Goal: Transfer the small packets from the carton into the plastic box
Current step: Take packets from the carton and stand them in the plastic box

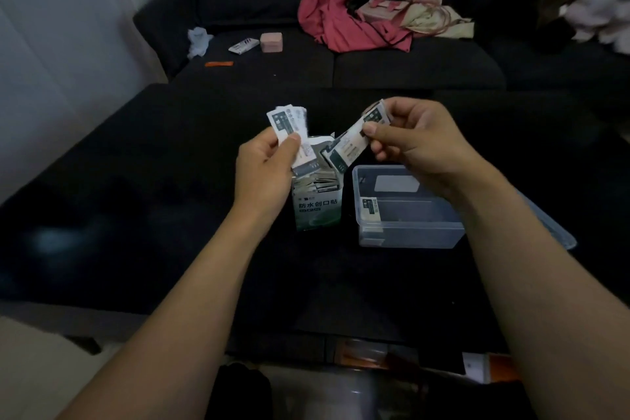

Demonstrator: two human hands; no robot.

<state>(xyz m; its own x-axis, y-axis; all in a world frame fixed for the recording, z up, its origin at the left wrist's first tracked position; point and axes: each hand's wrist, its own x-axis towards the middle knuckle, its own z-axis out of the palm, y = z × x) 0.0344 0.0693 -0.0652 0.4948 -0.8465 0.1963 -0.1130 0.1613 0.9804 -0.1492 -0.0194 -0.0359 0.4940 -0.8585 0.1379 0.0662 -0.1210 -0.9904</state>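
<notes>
A green and white carton (317, 211) stands open on the dark table, with several small packets still inside. To its right sits a clear plastic box (409, 232) holding a packet (371, 209) against its left wall. My left hand (264, 169) grips a fanned bunch of packets (289, 123) above the carton. My right hand (414, 140) pinches a small stack of packets (354, 140) between thumb and fingers, above the gap between carton and box.
The box's clear lid (549, 225) lies to the right of the box. A dark sofa (375, 65) behind the table carries pink clothing (344, 20), a pink case (271, 42), a small pack (242, 45) and an orange stick (219, 63).
</notes>
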